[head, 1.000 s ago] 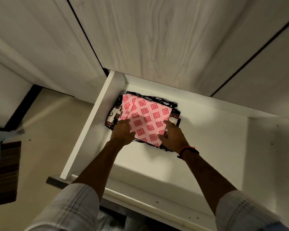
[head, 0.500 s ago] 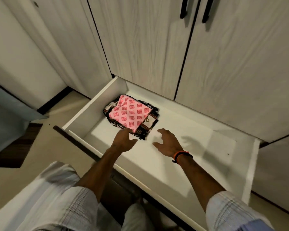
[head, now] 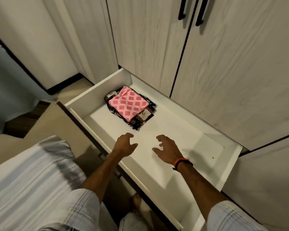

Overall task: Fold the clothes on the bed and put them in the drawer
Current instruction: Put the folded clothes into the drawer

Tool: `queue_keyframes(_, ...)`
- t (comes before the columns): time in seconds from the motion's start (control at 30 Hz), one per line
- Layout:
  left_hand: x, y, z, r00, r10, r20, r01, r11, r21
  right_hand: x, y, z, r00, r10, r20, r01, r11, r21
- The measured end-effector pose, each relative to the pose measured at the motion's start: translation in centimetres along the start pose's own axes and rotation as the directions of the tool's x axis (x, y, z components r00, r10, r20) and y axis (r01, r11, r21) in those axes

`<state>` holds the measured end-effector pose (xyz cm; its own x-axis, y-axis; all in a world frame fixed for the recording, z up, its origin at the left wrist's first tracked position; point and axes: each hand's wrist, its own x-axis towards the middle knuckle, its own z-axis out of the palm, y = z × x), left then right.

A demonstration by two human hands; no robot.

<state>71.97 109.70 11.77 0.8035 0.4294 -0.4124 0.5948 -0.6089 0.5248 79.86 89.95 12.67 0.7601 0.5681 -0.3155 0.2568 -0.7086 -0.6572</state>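
A white drawer [head: 182, 124] stands pulled out from the bottom of the wardrobe. In its far left corner lies a folded pink cloth with red squares [head: 129, 105] on top of a folded dark patterned cloth [head: 140, 121]. My left hand [head: 124, 145] hovers over the drawer's front part, fingers apart and empty. My right hand [head: 168, 150], with an orange and black band at the wrist, hovers beside it, also empty. Both hands are clear of the folded stack.
Pale wood-grain wardrobe doors [head: 232, 64] with black handles [head: 182, 9] rise behind the drawer. Beige floor [head: 45, 124] lies to the left, with a dark mat [head: 23, 120] and a bluish sheet [head: 5, 90]. My foot [head: 136, 201] stands under the drawer's front.
My hands let go of the pink cloth and drew back toward me, away from the stack. The view rose and pulled away from the drawer.
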Motion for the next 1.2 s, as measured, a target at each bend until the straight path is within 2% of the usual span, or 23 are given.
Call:
queue_keyframes(0.13, -4.1, 0.0, 1.4, 0.991, -0.104, -0.086, 0.098, 0.993, -0.069, -1.2, 1.3, -0.5, 0.994, -0.104, 0.036, 0.103, 0.994, 0.035)
queue_keyframes(0.23, -8.9, -0.1, 2.4, 0.953, -0.228, -0.199, 0.2, 0.968, -0.15, -2.7, 2.0, -0.8, 0.972, -0.222, 0.075, 0.219, 0.974, 0.054)
queue_keyframes(0.4, -19.6, 1.3, 6.4, 0.869, -0.405, -0.285, 0.349, 0.909, -0.229, -7.7, 3.3, -1.5, 0.892, -0.393, 0.225, 0.391, 0.919, 0.055)
queue_keyframes(0.6, -31.3, 0.8, 11.0, 0.71, -0.615, -0.344, 0.463, 0.775, -0.43, -14.2, 1.6, 0.2, 0.765, -0.496, 0.411, 0.519, 0.853, 0.064)
queue_keyframes(0.87, -43.4, -3.7, 13.7, 0.46, -0.814, -0.354, 0.538, 0.573, -0.618, -21.2, -3.9, 7.8, 0.566, -0.579, 0.587, 0.672, 0.736, 0.078)
queue_keyframes(1.0, -47.5, -7.6, 15.1, 0.332, -0.898, -0.288, 0.522, 0.43, -0.737, -23.9, -6.6, 12.6, 0.462, -0.569, 0.68, 0.724, 0.685, 0.082)
queue_keyframes(1.1, -49.2, -10.5, 15.7, 0.271, -0.931, -0.245, 0.452, 0.347, -0.821, -24.9, -8.6, 15.7, 0.429, -0.539, 0.725, 0.735, 0.674, 0.067)
queue_keyframes(1.2, -50.6, -13.6, 16.3, 0.237, -0.95, -0.204, 0.405, 0.288, -0.868, -25.5, -10.2, 19.0, 0.417, -0.514, 0.75, 0.745, 0.665, 0.041)
